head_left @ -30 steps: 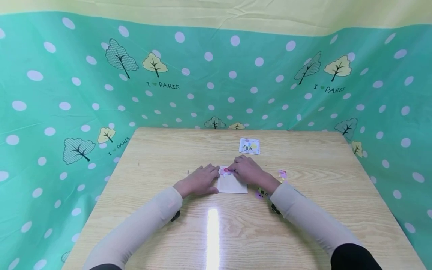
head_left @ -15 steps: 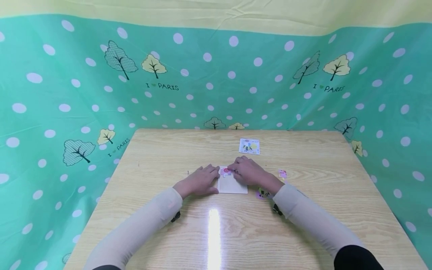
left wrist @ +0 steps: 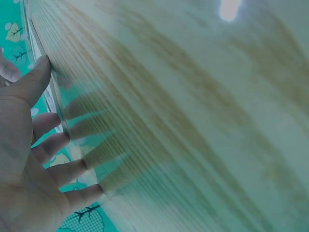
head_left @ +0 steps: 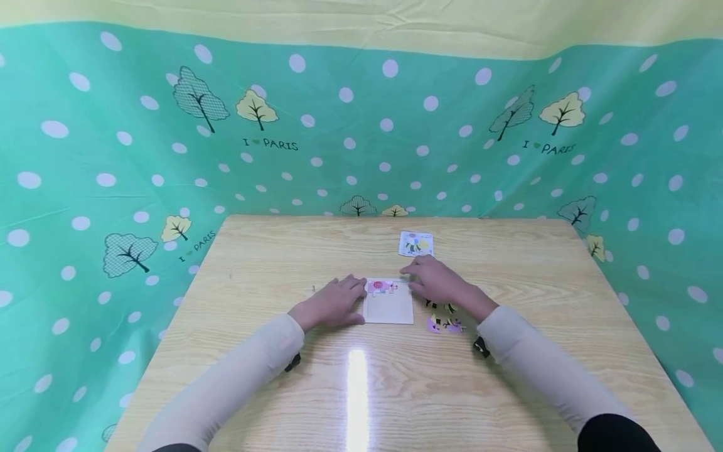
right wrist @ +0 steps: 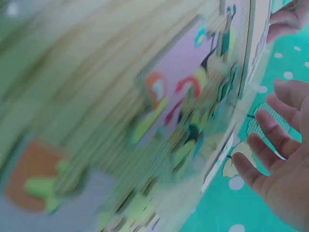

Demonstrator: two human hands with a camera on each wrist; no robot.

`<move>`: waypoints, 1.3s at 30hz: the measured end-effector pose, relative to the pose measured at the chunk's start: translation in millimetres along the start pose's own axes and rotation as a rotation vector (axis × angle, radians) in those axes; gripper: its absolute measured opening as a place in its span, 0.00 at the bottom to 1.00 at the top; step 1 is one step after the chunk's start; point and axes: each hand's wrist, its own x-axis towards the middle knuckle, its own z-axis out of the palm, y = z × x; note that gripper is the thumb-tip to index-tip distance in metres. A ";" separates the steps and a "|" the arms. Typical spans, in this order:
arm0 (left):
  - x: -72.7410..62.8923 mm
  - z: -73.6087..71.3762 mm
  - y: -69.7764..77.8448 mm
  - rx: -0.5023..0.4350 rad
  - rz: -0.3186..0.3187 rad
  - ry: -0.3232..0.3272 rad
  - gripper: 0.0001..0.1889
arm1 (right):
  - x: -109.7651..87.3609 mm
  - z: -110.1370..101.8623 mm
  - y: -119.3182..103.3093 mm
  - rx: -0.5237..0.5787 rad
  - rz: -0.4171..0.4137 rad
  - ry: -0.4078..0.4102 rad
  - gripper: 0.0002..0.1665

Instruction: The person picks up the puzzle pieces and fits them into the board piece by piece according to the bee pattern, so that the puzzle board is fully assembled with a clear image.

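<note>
A square white puzzle board [head_left: 388, 309] lies flat on the wooden table. Along its top left runs a strip of pink puzzle pieces [head_left: 380, 287] with a red round motif. My left hand [head_left: 334, 302] rests at the board's left edge; in the left wrist view its thumb and spread fingers [left wrist: 79, 195] are almost straight against the edge and table. My right hand [head_left: 437, 282] hovers past the board's upper right corner, fingers loosely extended and holding nothing, as the right wrist view also shows. Below it lie several loose puzzle pieces [head_left: 445, 324], partly hidden by the hand and wrist.
A picture card [head_left: 416, 243] with a bee-like figure lies behind the board, just beyond my right fingertips. Another loose purple piece [right wrist: 174, 82] shows close up in the right wrist view. A green dotted cloth [head_left: 316, 150] hangs around the table's back and sides.
My right hand has lifted off the pink pieces at the board's top and moved right, uncovering more of that strip. My left hand has stayed at the left edge.
</note>
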 end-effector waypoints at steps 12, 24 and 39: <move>0.2 -1.1 1.4 0.002 -0.002 -0.007 0.37 | -27.1 -8.8 21.6 0.073 0.082 0.004 0.23; -1.8 -4.2 4.3 -0.016 0.000 -0.003 0.36 | -48.7 -11.1 45.0 0.098 0.140 0.036 0.22; -1.3 0.1 1.4 0.001 0.006 0.014 0.37 | -75.8 -18.5 70.0 0.083 0.180 0.059 0.21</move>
